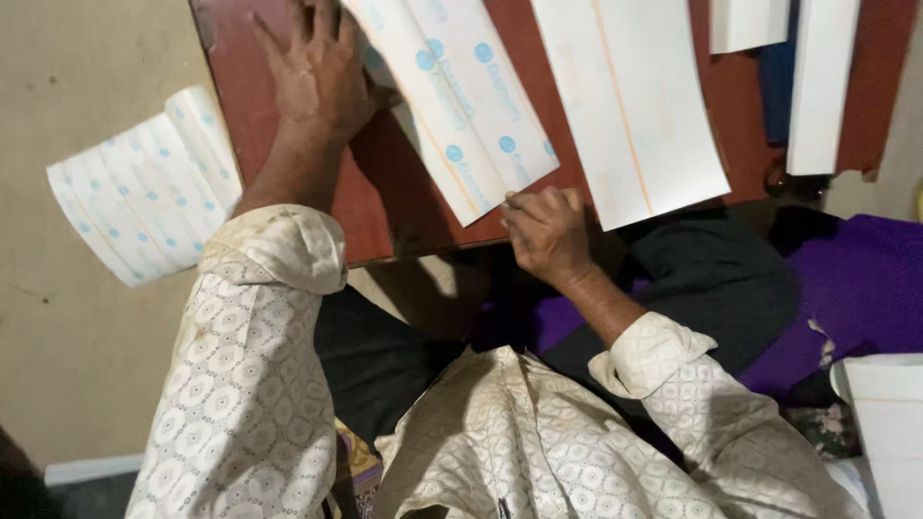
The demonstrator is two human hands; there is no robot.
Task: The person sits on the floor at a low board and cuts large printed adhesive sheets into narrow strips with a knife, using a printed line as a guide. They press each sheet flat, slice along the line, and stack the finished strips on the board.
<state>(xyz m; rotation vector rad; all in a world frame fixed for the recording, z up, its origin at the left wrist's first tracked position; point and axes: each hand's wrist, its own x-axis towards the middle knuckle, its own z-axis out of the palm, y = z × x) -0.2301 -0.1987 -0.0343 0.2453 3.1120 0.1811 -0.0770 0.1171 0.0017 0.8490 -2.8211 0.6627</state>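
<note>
Printed sheet (461,106), white with blue dots, flat on the tabletop (375,192), near corner over the tabletop's front edge. Right hand (546,235) at that corner, fingers (524,207) pinched narrow on the sheet's edge. Left hand (317,67) beside the sheet's far left side, palm down, fingers spread wide, pressing the tabletop, fingertips touching or just at the sheet's edge; cannot tell which. Best kept so: left palm as anchor against sliding, right pinch light, only at the corner, lifted slowly along the long side to avoid a crease or tear. Right of the sheet: plain sheet (630,96) with an orange line, then more white strips. Left of the sheet, off the tabletop, a curled sheet (144,187) on the floor.
</note>
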